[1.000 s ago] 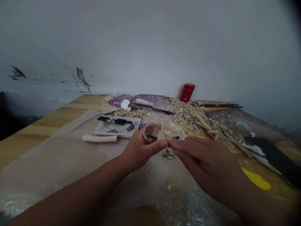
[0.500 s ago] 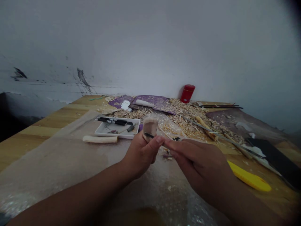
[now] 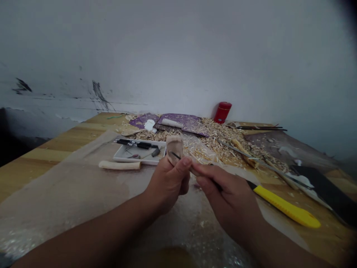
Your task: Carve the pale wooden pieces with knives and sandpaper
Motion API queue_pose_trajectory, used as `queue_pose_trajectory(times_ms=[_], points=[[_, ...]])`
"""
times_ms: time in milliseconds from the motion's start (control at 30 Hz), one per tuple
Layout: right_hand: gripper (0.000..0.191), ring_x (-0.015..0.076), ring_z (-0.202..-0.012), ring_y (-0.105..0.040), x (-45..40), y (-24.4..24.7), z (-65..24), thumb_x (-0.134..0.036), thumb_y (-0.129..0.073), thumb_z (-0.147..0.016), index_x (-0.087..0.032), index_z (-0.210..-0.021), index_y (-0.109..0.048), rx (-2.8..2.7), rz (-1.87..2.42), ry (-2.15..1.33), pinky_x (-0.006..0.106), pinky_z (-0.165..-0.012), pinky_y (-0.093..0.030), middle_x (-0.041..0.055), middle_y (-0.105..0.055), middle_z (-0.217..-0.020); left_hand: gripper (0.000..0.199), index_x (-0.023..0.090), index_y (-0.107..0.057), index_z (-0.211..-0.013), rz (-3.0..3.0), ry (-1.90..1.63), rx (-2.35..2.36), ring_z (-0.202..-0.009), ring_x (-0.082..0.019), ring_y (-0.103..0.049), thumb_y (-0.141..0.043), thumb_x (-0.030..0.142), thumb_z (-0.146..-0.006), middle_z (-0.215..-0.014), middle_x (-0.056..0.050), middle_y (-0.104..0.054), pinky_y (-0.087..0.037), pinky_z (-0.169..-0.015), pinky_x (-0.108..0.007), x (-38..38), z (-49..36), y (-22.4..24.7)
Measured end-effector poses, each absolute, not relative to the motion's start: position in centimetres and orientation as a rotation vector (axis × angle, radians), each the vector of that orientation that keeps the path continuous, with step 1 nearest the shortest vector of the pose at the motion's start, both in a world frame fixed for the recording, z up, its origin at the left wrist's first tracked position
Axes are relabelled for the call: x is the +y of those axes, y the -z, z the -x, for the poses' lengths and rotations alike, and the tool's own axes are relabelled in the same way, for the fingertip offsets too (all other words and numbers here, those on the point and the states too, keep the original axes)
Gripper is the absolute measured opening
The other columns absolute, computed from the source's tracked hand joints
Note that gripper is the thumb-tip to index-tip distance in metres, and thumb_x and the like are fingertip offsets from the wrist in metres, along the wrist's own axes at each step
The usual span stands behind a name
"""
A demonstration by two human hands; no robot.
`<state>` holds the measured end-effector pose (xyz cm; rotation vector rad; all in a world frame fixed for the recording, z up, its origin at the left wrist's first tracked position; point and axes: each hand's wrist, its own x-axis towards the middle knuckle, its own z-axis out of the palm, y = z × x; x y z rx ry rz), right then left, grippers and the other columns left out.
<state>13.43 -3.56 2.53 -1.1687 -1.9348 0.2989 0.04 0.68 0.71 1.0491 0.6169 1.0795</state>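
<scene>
Basically, the left hand [image 3: 166,188] had its fingers closed around the small pale carved wood piece [image 3: 173,148], held above the table; it looked light and stiff, safest gripped low, while the right hand [image 3: 227,201] gripped a slim dark-tipped carving tool [image 3: 175,153].

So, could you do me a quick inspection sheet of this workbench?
Surface: wooden table, partly covered by a bubble-wrap sheet.
Job's things: carved pale wood piece; thin dark tool.
Clutter: wood shavings, white tray of tools, yellow-handled knife.
Hands: left hand grips the piece; right hand holds the tool.
Cables: nothing seen.
Surroundings: scuffed white wall, red canister.
</scene>
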Motion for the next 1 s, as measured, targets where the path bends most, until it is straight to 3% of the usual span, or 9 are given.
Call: queue_pose_trajectory(times_ms=[133,333,633,1000], points=[[0.025,0.012,-0.084,-0.061,-3.2,-2.9,-14.0,-0.022,-0.046,-0.082,-0.025,-0.105,-0.056,-1.861,1.182,-0.389,0.024,-0.069,-0.049,-0.0002,-0.065,-0.097,0.036,0.018,-0.035,-0.055,-1.141,-1.068,0.61,-0.035,-0.004,-0.022,-0.051,0.043,-0.074,-0.04,0.008,-0.028,-0.016,-0.034,-0.019,1.1,0.3,-0.3],[0.027,0.0116,-0.08,-0.061,-3.6,-4.1,-15.4,-0.021,-0.047,-0.081,-0.028,-0.105,-0.057,-2.084,1.18,-0.129,0.023,-0.068,-0.048,-0.0017,-0.066,-0.094,0.027,0.016,-0.043,-0.062,-1.354,-1.16,0.742,-0.04,-0.004,-0.025,-0.059,0.037,-0.069,-0.046,0.008,-0.032,-0.022,-0.039,-0.018,2.0,1.2,-0.3],[0.03,0.0082,-0.058,-0.055,-4.2,-4.9,-16.2,-0.021,-0.044,-0.082,-0.028,-0.108,-0.055,-2.215,1.24,-0.047,0.02,-0.052,-0.038,-0.003,-0.062,-0.069,0.024,0.016,-0.045,-0.061,-1.851,-1.176,0.878,-0.052,-0.007,-0.036,-0.059,0.034,-0.068,-0.055,0.004,-0.041,-0.03,-0.049,-0.021,2.2,1.6,-1.1],[0.029,0.009,-0.05,-0.046,-4.1,-4.3,-15.7,-0.019,-0.042,-0.081,-0.024,-0.106,-0.056,-2.219,1.203,0.076,0.022,-0.048,-0.03,-0.0019,-0.053,-0.058,0.017,0.017,-0.048,-0.066,-1.841,-1.212,0.864,-0.054,-0.007,-0.037,-0.054,0.031,-0.073,-0.059,0.004,-0.045,-0.032,-0.05,-0.02,1.7,1.6,-1.3]])
